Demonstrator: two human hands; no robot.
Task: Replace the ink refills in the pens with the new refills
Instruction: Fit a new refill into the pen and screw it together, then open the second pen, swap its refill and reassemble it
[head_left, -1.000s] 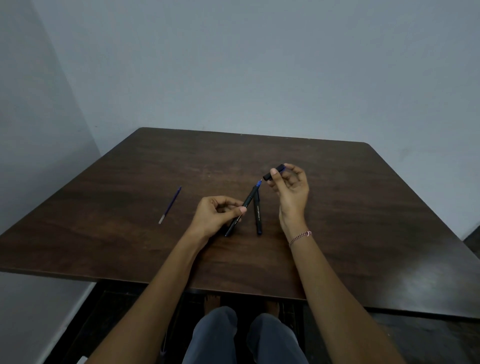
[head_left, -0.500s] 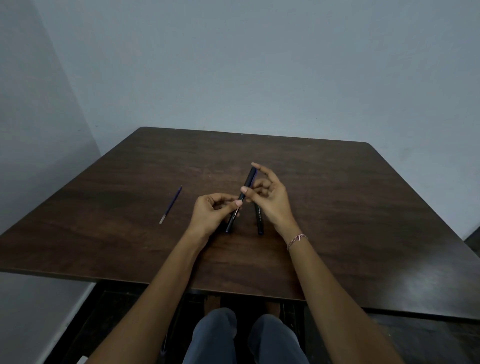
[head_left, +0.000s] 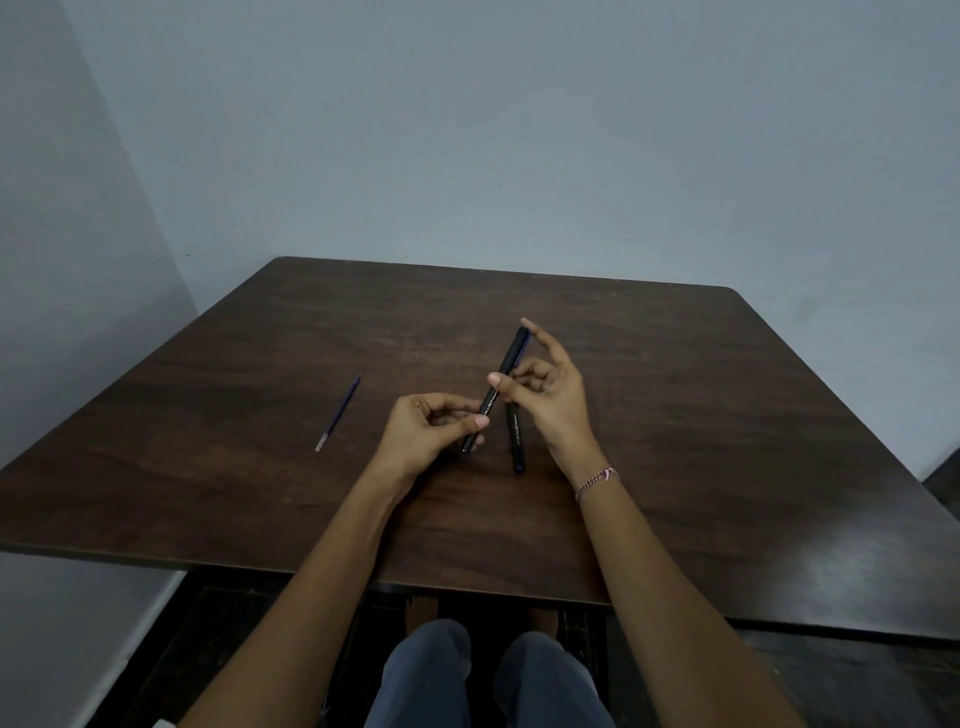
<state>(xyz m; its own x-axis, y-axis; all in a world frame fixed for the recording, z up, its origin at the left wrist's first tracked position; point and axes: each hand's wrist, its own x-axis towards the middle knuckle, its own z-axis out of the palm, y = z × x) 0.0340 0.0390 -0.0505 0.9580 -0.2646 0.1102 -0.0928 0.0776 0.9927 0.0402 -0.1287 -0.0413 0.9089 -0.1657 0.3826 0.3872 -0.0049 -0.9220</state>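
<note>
Black slim pen (head_left: 511, 351): left hand (head_left: 423, 431) pinches its lower end, right hand (head_left: 550, 405) grips higher; likely reassembly, next needing a firm twist.

I saw the table (head_left: 675, 415) running from near edge to far wall. Near its middle the left hand (head_left: 421, 431) and right hand (head_left: 550, 400) sat side by side, raised over the top. The held pen (head_left: 500, 382) ran between them, tilted, with its lower end in the left hand and its upper part pinched by the right. The second pen (head_left: 515, 441) lay on the table just right of it, under the right hand. The refill (head_left: 337, 413) lay well apart to the left.
</note>
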